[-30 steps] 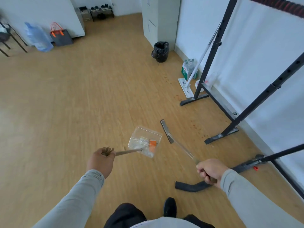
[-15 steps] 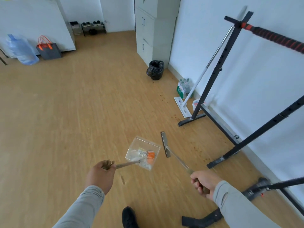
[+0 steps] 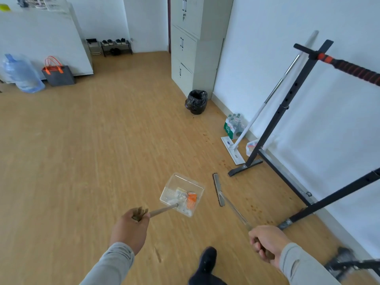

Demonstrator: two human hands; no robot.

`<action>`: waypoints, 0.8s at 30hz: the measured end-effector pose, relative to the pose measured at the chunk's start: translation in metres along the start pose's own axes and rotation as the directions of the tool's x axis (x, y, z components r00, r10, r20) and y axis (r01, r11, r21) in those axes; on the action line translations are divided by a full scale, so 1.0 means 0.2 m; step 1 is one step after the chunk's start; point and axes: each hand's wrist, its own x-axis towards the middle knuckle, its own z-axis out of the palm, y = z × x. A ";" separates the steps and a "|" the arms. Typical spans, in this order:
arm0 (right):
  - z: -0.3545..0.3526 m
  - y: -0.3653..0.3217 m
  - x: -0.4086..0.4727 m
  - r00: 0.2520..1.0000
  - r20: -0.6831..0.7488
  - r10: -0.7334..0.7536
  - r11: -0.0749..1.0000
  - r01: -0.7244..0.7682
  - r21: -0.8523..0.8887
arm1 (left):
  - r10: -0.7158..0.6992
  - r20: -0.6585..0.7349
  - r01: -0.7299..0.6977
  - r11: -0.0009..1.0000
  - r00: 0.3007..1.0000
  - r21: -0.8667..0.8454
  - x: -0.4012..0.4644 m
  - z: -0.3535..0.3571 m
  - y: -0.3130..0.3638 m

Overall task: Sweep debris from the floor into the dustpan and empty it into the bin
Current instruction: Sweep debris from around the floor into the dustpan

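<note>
My left hand (image 3: 131, 229) grips the handle of a clear plastic dustpan (image 3: 182, 183), held off the wooden floor. White and orange scraps of debris (image 3: 186, 199) lie inside the pan. My right hand (image 3: 266, 241) grips the handle of a flat broom (image 3: 218, 189), whose narrow head hangs just right of the dustpan. A black-lined bin (image 3: 196, 101) stands ahead against the grey cabinet, well beyond both tools.
A black exercise rack (image 3: 287, 124) stands along the right wall, with a white flat mop (image 3: 233, 150) and a pack of water bottles (image 3: 233, 125) beside it. A grey cabinet (image 3: 193, 44) is behind the bin. A water jug (image 3: 20, 74) and bag (image 3: 58, 74) sit far left. My shoe (image 3: 206, 262) is below.
I have walked forward; the bin and cabinet are closer and the view has tilted up. Both hands keep their hold on dustpan and broom, carried along.
</note>
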 end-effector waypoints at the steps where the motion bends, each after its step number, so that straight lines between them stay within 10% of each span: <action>1: 0.00 -0.04 0.03 1.000 0.008 0.011 1.000 -0.011 -0.004 | -0.002 -0.004 0.002 1.000 1.000 0.002 0.04 0.01 0.03; 24: -0.11 -1.21 0.69 0.993 0.115 -0.024 0.999 0.020 0.035 | -0.057 -0.075 0.054 0.997 0.996 -0.050 1.11 0.14 0.95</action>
